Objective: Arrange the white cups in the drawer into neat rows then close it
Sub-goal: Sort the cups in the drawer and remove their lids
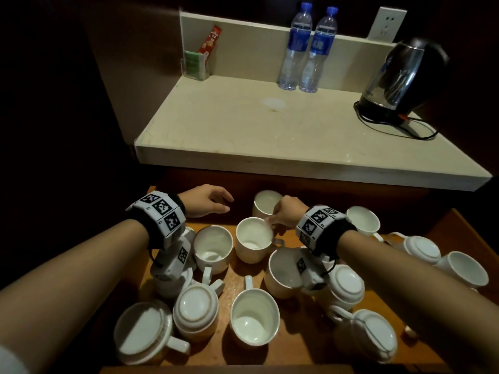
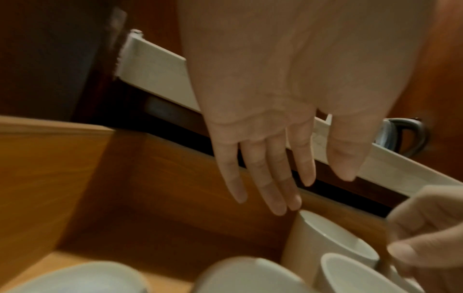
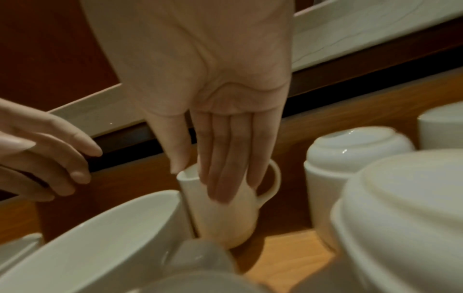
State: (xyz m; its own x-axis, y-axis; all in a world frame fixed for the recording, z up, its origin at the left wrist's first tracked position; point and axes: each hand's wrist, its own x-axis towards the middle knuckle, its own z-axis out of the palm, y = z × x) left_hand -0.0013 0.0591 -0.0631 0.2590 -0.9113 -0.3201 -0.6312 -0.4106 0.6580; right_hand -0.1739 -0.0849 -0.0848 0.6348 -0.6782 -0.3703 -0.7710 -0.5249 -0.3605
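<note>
The right hand (image 1: 287, 213) pinches the rim of an upright white cup (image 1: 253, 238) near the drawer's (image 1: 432, 230) back edge, thumb inside, fingers (image 3: 225, 168) outside. The left hand (image 1: 208, 202) hovers open at the back left corner, holding nothing.

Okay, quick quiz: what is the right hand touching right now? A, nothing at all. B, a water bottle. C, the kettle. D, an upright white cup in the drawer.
D: the right hand has its fingers on the side and its thumb at the rim of an upright cup in the drawer.
</note>
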